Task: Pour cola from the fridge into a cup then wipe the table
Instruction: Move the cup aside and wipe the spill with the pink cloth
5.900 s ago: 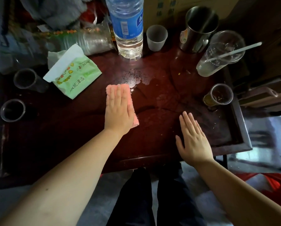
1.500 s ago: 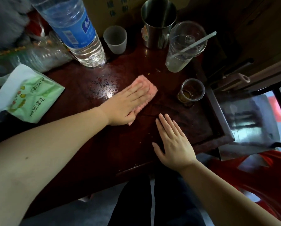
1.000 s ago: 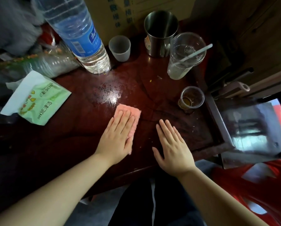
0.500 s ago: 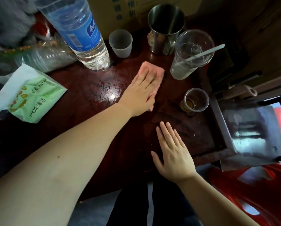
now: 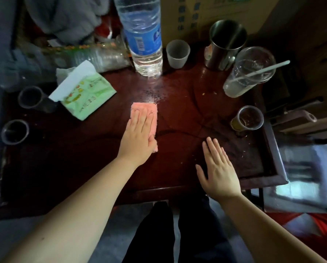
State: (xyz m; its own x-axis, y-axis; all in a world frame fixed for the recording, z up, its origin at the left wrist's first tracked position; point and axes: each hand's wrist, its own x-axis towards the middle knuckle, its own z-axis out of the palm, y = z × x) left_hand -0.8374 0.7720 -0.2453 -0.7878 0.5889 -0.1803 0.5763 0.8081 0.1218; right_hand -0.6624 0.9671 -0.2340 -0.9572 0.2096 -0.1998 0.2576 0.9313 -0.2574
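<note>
My left hand (image 5: 139,136) lies flat on a pink cloth (image 5: 145,111), pressing it onto the dark red wooden table (image 5: 86,154) near its middle. A wet shiny patch (image 5: 155,93) shows just beyond the cloth. My right hand (image 5: 218,169) rests flat on the table near the front edge, fingers spread, holding nothing. A small clear cup (image 5: 247,119) with a little dark liquid stands at the right side. No cola bottle is in view.
At the back stand a large water bottle (image 5: 143,37), a small frosted cup (image 5: 178,54), a steel mug (image 5: 225,42) and a clear cup with a straw (image 5: 250,71). A green tissue pack (image 5: 84,93) and two dark cups (image 5: 30,97) (image 5: 14,131) sit left.
My left hand has dragged the pink cloth from the back right, near the steel mug, toward me and to the left. My right hand has stayed flat in place.
</note>
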